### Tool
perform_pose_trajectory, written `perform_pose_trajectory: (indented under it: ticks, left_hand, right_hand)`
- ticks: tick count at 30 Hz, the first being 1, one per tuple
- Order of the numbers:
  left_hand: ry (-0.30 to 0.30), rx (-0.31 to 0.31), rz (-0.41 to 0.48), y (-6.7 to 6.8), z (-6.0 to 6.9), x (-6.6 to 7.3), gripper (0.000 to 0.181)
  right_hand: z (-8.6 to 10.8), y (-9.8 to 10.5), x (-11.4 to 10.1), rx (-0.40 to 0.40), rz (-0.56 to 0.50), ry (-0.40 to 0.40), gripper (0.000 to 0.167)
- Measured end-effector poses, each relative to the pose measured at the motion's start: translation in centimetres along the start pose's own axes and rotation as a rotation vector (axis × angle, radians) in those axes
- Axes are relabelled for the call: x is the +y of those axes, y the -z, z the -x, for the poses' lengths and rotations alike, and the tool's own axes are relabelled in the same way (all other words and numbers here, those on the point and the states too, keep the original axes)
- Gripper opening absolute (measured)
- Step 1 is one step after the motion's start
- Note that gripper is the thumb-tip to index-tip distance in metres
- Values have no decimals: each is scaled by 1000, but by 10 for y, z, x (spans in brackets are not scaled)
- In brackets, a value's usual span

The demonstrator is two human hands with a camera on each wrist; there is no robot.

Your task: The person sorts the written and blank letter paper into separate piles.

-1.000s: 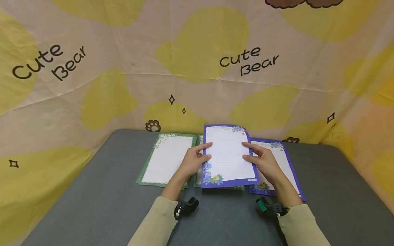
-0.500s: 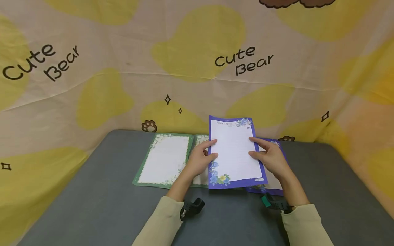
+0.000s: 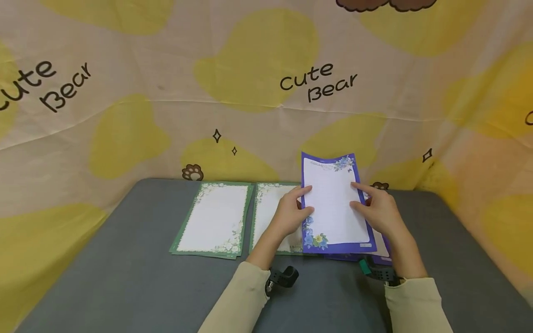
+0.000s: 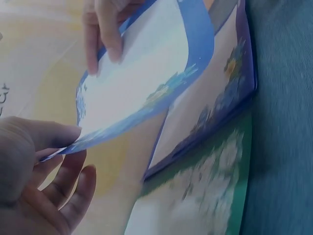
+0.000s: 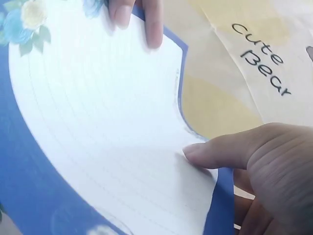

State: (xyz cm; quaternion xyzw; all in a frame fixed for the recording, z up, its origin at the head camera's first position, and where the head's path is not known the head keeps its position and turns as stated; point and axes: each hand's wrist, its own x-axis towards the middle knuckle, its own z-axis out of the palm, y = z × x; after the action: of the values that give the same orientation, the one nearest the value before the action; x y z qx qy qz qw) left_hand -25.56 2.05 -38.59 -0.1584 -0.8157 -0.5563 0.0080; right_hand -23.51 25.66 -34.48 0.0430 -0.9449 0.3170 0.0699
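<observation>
Both hands hold a sheet of writing paper (image 3: 333, 208) with a blue-purple border and blue flowers, raised and tilted toward me, bowing slightly. At its left edge my left hand (image 3: 289, 212) pinches it; in the left wrist view the thumb lies on the front, other fingers behind. The right edge is pinched by my right hand (image 3: 381, 210), its thumb also on the front in the right wrist view. Behind and below, a purple-bordered sheet (image 3: 381, 245) lies on the table, mostly hidden. A green-bordered sheet (image 3: 264, 217) is partly covered by my left hand and the raised paper.
Another green-bordered sheet (image 3: 214, 217) lies at the left, with a second edge showing under it. The grey table (image 3: 125, 277) extends in front and to both sides. Behind it hangs a yellow-patterned cloth (image 3: 250, 60). Each wrist wears a black strap (image 3: 283, 277).
Both hands have raised the blue-purple sheet and carried it right, from over the middle green-bordered sheet to over the purple-bordered one. More of the middle green sheet shows. The head view has shifted right.
</observation>
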Motion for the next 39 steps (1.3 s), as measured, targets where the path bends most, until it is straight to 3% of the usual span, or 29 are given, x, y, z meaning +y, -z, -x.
perform_pose_trajectory:
  ticks: [6, 12, 16, 23, 28, 35, 39]
  left_hand:
    - [15, 5, -35, -22, -7, 7, 53]
    - [0, -8, -143, -38, -14, 10, 55]
    - [-12, -12, -253, -41, -14, 4, 56]
    - [30, -2, -210, -43, -8, -10, 54]
    - [40, 10, -263, -51, -8, -17, 53]
    - [60, 8, -337, -57, -8, -23, 54]
    - [49, -3, -391, -60, -7, -27, 55]
  right_hand:
    - [1, 6, 16, 33, 23, -32, 52]
    - [2, 9, 32, 92, 37, -58, 49]
    - [0, -1, 41, 122, 23, -75, 47]
    - [-3, -19, 58, 108, 15, -138, 47]
    - [-7, -29, 63, 149, 26, -166, 44]
    - [-7, -44, 65, 145, -5, -316, 46]
    - [-7, -50, 66, 167, -7, -358, 46]
